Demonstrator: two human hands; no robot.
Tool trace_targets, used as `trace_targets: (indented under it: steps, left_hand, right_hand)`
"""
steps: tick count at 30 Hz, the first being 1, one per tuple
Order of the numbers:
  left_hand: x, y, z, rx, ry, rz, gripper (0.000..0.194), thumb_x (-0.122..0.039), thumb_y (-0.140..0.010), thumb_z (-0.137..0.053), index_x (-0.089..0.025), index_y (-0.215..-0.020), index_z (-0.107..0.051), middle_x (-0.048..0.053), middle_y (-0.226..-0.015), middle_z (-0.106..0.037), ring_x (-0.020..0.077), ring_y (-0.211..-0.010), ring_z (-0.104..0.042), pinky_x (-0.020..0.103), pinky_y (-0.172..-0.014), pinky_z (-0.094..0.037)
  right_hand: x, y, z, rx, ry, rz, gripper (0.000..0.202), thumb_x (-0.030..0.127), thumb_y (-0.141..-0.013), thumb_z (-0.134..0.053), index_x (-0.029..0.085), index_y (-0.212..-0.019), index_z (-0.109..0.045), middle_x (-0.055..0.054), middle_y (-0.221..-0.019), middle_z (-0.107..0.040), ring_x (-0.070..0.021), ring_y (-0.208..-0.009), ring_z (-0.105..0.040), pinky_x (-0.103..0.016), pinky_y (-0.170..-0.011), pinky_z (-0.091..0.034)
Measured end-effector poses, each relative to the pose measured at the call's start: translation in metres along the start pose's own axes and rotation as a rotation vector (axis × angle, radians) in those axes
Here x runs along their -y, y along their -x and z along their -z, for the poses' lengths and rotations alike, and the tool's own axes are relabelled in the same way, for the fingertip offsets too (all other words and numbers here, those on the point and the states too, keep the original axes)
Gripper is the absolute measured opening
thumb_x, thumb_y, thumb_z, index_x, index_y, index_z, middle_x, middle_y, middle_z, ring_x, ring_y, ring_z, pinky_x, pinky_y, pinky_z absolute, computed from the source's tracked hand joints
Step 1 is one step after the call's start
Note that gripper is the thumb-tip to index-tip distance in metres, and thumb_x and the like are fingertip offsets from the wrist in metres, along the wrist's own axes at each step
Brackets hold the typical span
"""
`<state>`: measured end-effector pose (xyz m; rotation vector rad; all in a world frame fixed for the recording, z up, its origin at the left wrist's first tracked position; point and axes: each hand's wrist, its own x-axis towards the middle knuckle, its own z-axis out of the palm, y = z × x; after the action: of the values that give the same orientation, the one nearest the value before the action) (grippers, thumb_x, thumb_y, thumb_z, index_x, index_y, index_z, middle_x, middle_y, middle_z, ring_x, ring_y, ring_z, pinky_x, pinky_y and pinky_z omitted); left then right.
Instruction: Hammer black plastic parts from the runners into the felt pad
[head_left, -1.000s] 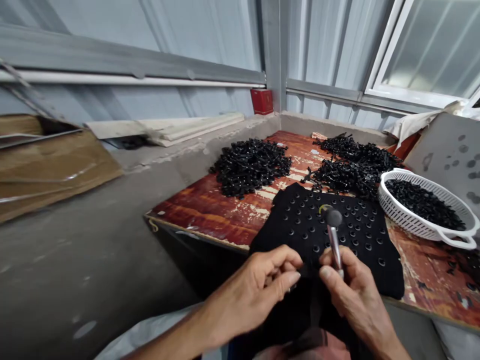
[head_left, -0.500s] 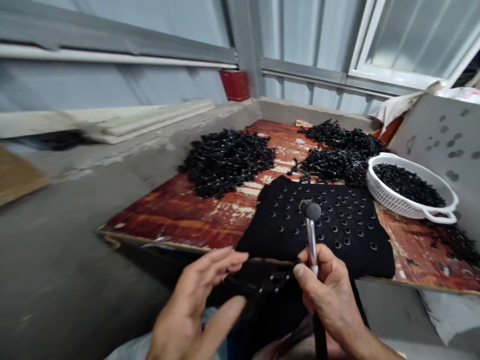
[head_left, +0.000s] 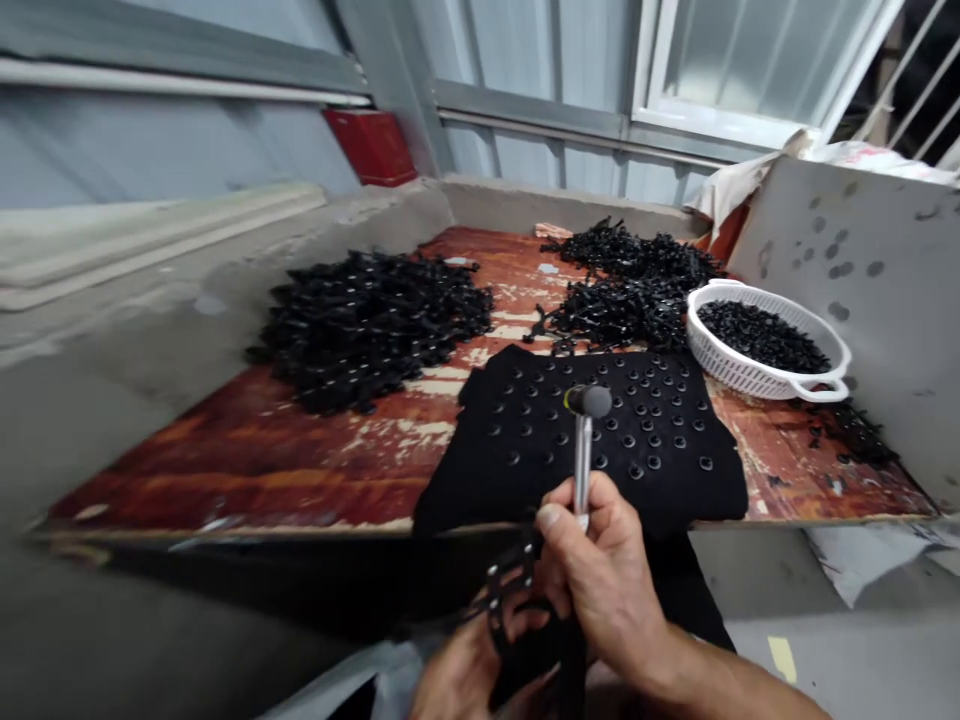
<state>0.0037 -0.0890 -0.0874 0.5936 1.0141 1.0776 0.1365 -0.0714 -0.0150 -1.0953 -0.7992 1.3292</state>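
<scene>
My right hand [head_left: 607, 570] is closed round a small mallet [head_left: 583, 455] with a shiny metal shaft and a dark rounded head. The mallet stands head up in front of the black cloth [head_left: 465, 490]. A black openwork piece [head_left: 495, 590] with small pale dots hangs beside my right thumb; whether the thumb also pinches it is hard to tell. Low in the view, my left hand [head_left: 457, 665] has its fingers curled at this piece, partly covered by it. Several small round black pieces [head_left: 636, 472] with shiny rims lie spread over the cloth.
A large heap of black parts [head_left: 375, 325] lies left on the worn red-brown board [head_left: 247, 480]. Further black heaps [head_left: 637, 310] lie behind the cloth. To the right stands a white basket [head_left: 720, 365] of small black parts, beside an upright spotted panel [head_left: 862, 250].
My left hand, spread open before, has moved right and down to the black openwork piece and curled at it. The mallet stays in my right hand. The view has turned right.
</scene>
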Motion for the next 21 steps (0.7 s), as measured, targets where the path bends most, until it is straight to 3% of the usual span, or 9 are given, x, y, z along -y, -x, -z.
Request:
trace_targets:
  steps: [3, 6, 10, 17, 21]
  left_hand:
    - [0.0, 0.006, -0.015, -0.043, -0.022, -0.146, 0.051, -0.056, -0.061, -0.078, -0.023, -0.098, -0.073, 0.009, -0.097, -0.074, 0.0292, -0.094, -0.067, 0.036, -0.08, -0.055]
    - [-0.014, 0.007, -0.024, -0.045, -0.03, -0.206, 0.045, -0.051, -0.062, -0.081, -0.02, -0.094, -0.073, 0.007, -0.088, -0.073, 0.0205, -0.076, -0.066, 0.03, -0.072, -0.054]
    - [-0.029, 0.007, -0.034, 0.005, 0.025, -0.098, 0.035, -0.044, -0.064, -0.083, -0.018, -0.085, -0.071, 0.002, -0.071, -0.068, 0.0135, -0.061, -0.06, 0.025, -0.059, -0.05]
    - [-0.043, 0.002, -0.036, 0.011, -0.023, 0.006, 0.04, -0.044, -0.058, -0.086, -0.017, -0.08, -0.065, -0.004, -0.055, -0.057, 0.0089, -0.044, -0.05, 0.021, -0.041, -0.043]
    - [-0.055, 0.0, -0.032, 0.06, -0.103, 0.094, 0.042, -0.044, -0.059, -0.085, -0.018, -0.082, -0.06, -0.006, -0.049, -0.054, 0.0085, -0.04, -0.047, 0.02, -0.037, -0.039]
  right_hand:
    - [-0.002, 0.002, 0.002, 0.027, -0.003, -0.011, 0.028, 0.044, -0.077, -0.066, 0.021, -0.077, -0.05, 0.013, -0.046, -0.041, -0.0032, -0.035, -0.031, -0.014, -0.032, -0.026]
    - [-0.005, 0.003, 0.006, 0.061, 0.005, -0.018, 0.034, 0.049, -0.076, -0.069, 0.021, -0.076, -0.05, 0.013, -0.047, -0.042, -0.003, -0.036, -0.031, -0.013, -0.032, -0.026]
    - [-0.008, 0.003, 0.008, 0.094, 0.032, -0.032, 0.037, 0.055, -0.077, -0.068, 0.022, -0.078, -0.05, 0.01, -0.049, -0.049, -0.0048, -0.035, -0.037, -0.015, -0.032, -0.027]
    - [-0.014, 0.004, 0.007, 0.132, 0.091, -0.041, 0.039, 0.057, -0.078, -0.066, 0.022, -0.077, -0.05, 0.013, -0.046, -0.034, -0.0035, -0.034, -0.022, -0.016, -0.032, -0.017]
    - [-0.02, 0.002, 0.009, 0.146, 0.122, -0.047, 0.033, 0.051, -0.082, -0.064, 0.021, -0.078, -0.051, 0.013, -0.049, -0.034, -0.0043, -0.038, -0.024, -0.016, -0.033, -0.018]
